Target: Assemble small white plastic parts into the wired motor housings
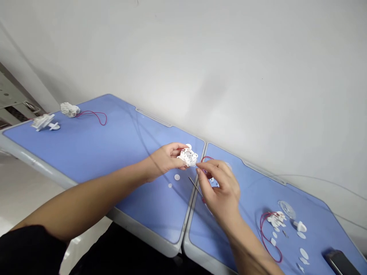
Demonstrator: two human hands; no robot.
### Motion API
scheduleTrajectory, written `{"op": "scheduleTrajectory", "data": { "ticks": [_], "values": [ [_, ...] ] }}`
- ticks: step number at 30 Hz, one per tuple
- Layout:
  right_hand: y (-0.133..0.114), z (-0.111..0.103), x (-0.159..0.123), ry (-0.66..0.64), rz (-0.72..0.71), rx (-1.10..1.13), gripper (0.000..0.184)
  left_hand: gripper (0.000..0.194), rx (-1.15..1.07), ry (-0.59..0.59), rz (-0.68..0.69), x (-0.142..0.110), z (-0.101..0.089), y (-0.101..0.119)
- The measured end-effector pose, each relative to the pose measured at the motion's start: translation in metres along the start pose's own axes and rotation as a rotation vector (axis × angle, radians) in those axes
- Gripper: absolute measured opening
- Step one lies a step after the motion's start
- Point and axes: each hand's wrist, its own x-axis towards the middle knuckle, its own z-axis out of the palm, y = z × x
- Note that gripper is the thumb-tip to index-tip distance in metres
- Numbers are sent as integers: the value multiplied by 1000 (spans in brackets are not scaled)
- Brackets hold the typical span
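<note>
My left hand [164, 159] grips a small round white plastic mechanism [188, 156] by its edge, above the table. Little tabs stick out around its rim, and a red wire shows beside my fingers. Close to its right side, my right hand [220, 187] has thumb and forefinger pinched together; what lies between them, if anything, is too small to make out. Below the hands, a thin screwdriver [195, 185] lies across the table seam, its handle partly covered by my right hand. Two white discs [177, 177] rest to the left of it. Small parts behind my right hand are mostly hidden.
Two blue tables [126, 133] meet at a seam against a pale wall. Two white assemblies [69, 109] sit far left, one with red wire. At right lie another white mechanism [276, 219], a clear disc [286, 209], several white pieces and a dark object [340, 262].
</note>
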Motion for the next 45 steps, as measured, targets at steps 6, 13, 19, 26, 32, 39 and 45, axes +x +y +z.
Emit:
{"op": "scheduleTrajectory", "data": {
  "ticks": [6,13,19,26,32,39,45],
  "values": [
    [-2,7,18,-102,105,-69,11,52,-5,-30,9,-3,1,1],
    [-2,16,16,-117,161,-71,11,56,55,3,25,-4,2,-1],
    [0,19,17,-116,174,-65,9,53,54,17,31,-3,3,-2],
    [-3,21,18,-94,211,-13,5,46,48,19,19,-3,5,-2],
    [-3,8,23,-54,292,75,5,43,-37,19,-2,-4,5,-1],
    [-17,11,6,-114,311,189,4,29,-121,118,31,3,-4,7],
    [-29,60,-26,-385,153,57,9,21,-121,155,56,3,-8,13]
  ]
}}
